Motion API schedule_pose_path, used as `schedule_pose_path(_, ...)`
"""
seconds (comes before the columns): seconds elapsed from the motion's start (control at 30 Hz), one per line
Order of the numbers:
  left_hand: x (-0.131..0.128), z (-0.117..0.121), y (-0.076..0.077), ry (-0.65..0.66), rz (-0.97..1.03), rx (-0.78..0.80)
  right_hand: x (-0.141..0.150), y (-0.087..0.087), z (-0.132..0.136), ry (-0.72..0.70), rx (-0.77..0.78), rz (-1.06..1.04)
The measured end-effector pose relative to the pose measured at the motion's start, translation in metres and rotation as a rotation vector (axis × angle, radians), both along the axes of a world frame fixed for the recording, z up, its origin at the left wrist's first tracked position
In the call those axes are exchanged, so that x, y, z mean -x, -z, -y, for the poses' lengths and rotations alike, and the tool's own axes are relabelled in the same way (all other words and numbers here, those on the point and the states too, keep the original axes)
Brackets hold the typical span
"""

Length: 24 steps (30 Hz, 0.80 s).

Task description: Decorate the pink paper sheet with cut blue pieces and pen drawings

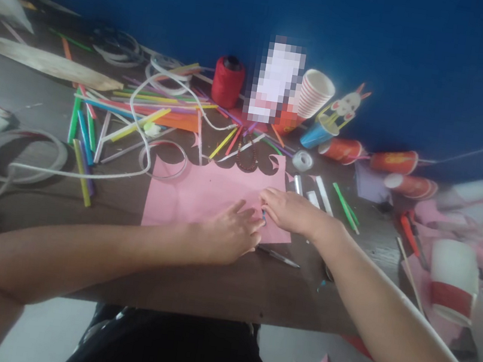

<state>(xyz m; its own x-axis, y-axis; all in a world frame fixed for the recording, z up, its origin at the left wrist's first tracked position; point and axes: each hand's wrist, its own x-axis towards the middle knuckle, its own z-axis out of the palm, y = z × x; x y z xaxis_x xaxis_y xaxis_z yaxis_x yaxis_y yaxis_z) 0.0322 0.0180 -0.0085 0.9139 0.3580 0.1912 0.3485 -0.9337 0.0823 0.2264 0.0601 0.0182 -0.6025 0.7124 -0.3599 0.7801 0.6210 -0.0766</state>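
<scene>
Head view: pink sheet (189,194) flat on desk (171,285). Left hand (231,234) grip released, spread over sheet, probably pinning it. Right hand (280,208) grip curled by small blue piece (264,217); can't tell if grasping. 1 pen-like tool (282,258) by sheet's near edge, presumably for reach.

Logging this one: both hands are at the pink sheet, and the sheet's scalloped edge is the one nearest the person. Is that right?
Not quite. The head view shows the scalloped edge of the pink sheet on the far side; what shows of its near edge is straight. The left hand and right hand are both at the sheet, as you say.
</scene>
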Motion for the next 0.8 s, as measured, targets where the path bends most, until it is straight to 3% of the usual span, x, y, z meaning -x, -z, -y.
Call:
schedule_pose_path(0.37, 0.000, -0.002, -0.001, -0.007, 0.000, 0.015, -0.003, -0.008, 0.010, -0.055, -0.056, 0.017)
schedule_pose_path(0.8, -0.001, -0.003, -0.002, -0.008, -0.034, 0.036, -0.006, -0.014, 0.012, 0.055, 0.032, -0.098)
